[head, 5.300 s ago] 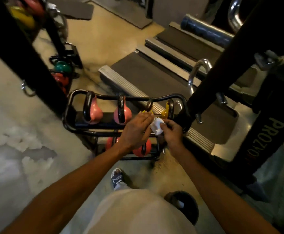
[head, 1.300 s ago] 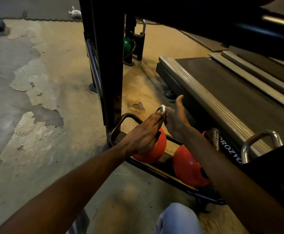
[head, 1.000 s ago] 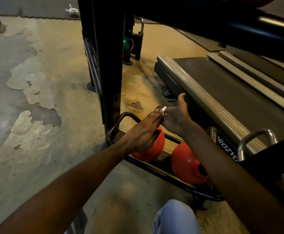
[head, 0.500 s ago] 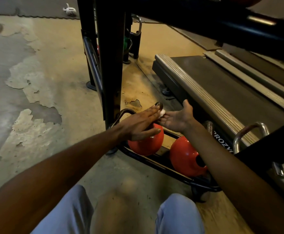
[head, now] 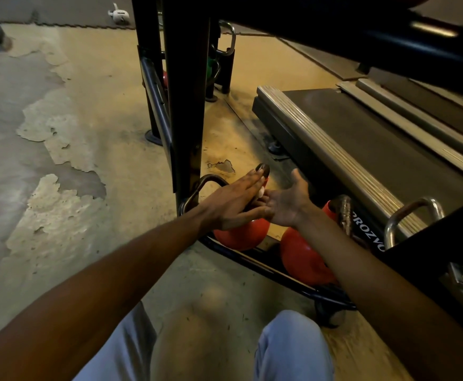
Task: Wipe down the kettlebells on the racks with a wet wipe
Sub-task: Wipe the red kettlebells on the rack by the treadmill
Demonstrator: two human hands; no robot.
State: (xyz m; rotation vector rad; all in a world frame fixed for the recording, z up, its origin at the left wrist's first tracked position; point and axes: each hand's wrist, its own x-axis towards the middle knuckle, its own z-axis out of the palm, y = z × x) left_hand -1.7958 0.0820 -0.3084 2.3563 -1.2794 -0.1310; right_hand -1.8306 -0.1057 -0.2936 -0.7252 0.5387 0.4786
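Observation:
Two red kettlebells stand on the bottom shelf of a black rack point(head: 252, 261). My left hand point(head: 233, 199) lies flat, fingers straight, over the left red kettlebell point(head: 238, 237), whose dark handle point(head: 263, 169) pokes out past my fingertips. My right hand point(head: 288, 204) is turned palm up beside it, thumb raised, its fingers tucked under my left fingers. A small white bit of the wet wipe point(head: 260, 191) shows pinched between the two hands. The right red kettlebell point(head: 304, 259) sits under my right forearm, untouched.
A black upright post point(head: 189, 105) rises just left of the hands. A treadmill deck point(head: 362, 138) runs close behind the rack on the right. A chrome handle point(head: 411, 213) sticks up at right. A green kettlebell point(head: 211, 64) sits farther back. My knees point(head: 293, 345) are below.
I was at the rack's upper shelf; the view has since dropped to the bottom shelf. In the last second my right palm turned upward and my knees came into view.

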